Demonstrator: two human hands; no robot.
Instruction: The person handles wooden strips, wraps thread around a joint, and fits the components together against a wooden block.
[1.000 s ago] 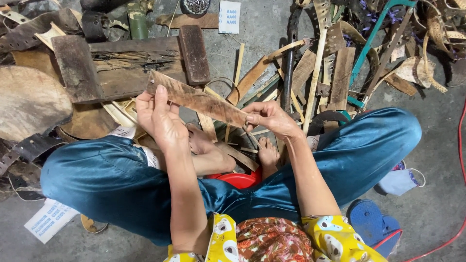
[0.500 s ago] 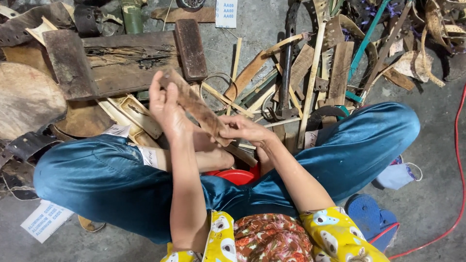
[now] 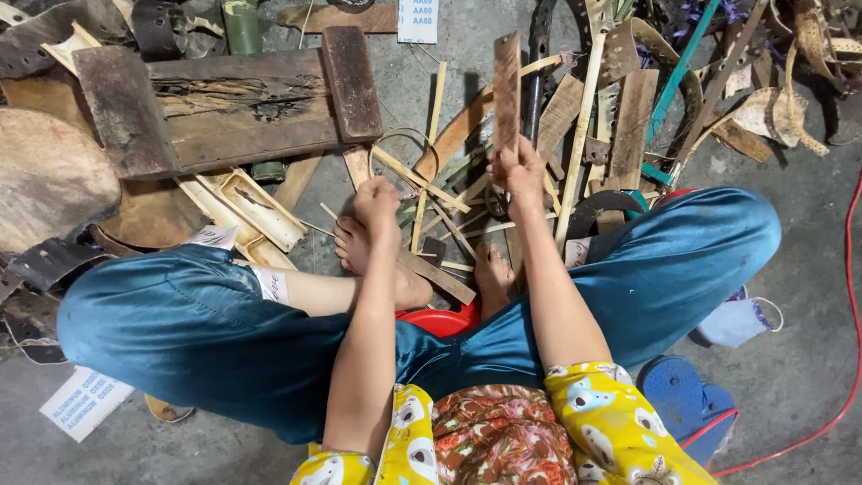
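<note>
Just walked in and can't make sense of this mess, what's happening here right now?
A person sits cross-legged on the concrete floor among scattered bamboo strips and wood scraps. The right hand grips the lower end of a flat brown bamboo strip, holding it upright. The left hand is closed in a loose fist above the bare feet, with nothing visibly in it. A worn wooden block lies ahead on the left.
</note>
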